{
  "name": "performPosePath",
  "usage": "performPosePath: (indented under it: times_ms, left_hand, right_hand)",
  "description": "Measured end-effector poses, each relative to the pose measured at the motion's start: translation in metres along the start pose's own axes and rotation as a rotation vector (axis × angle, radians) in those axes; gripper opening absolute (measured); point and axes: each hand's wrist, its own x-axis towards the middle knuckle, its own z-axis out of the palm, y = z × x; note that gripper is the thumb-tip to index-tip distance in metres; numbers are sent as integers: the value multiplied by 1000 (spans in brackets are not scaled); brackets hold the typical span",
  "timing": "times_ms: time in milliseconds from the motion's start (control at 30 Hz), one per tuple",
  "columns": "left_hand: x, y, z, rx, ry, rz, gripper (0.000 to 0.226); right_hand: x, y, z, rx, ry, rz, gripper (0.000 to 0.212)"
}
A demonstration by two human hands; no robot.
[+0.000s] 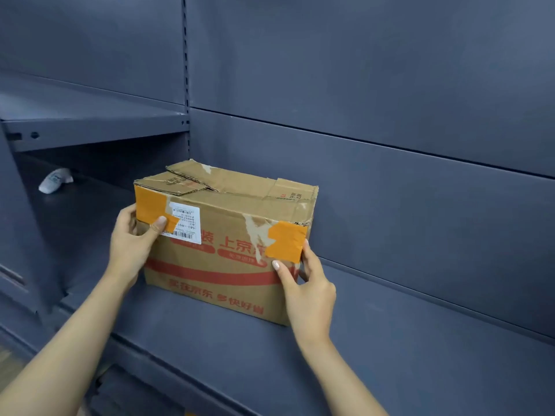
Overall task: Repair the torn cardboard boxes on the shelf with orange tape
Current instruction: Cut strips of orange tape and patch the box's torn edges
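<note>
A worn brown cardboard box point(222, 259) with red print and a white label stands on the grey metal shelf point(228, 349). Its top flaps are torn and crumpled. One orange tape patch point(151, 207) covers the box's upper left corner, and another orange tape patch point(286, 241) covers its right front edge. My left hand point(132, 241) grips the left corner, thumb pressing on the lower edge of the left patch. My right hand point(306, 283) holds the right corner, thumb on the front face just below the right patch, fingers round the side.
A crumpled white wrapper point(55, 180) lies deep in the left shelf bay under an upper shelf board point(96, 127). A slotted upright point(186, 85) divides the bays. Grey back panels rise behind the box. Shelf surface extends right of the box.
</note>
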Motion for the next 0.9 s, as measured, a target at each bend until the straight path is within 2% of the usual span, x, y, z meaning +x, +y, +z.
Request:
performPosePath:
  times_ms: [167,367,600,767,900]
  left_hand:
    - [28,-15,-4,22,-6,3,42]
    - [59,-28,1,93,-10,-10,58]
    - [86,-37,6,140,-24,-22,51]
    - [97,-35,4,225,-24,-39,51]
    - [101,-31,-5,361,-52,-67,56]
  right_hand:
    - [12,-3,26,-38,-3,-4,67]
    - [34,-7,50,-110,-7,-27,67]
    - [41,-4,71,-196,-11,-73,68]
    - [38,-1,87,-228,57,-136,65]
    - [38,-2,83,-242,-15,-118,67]
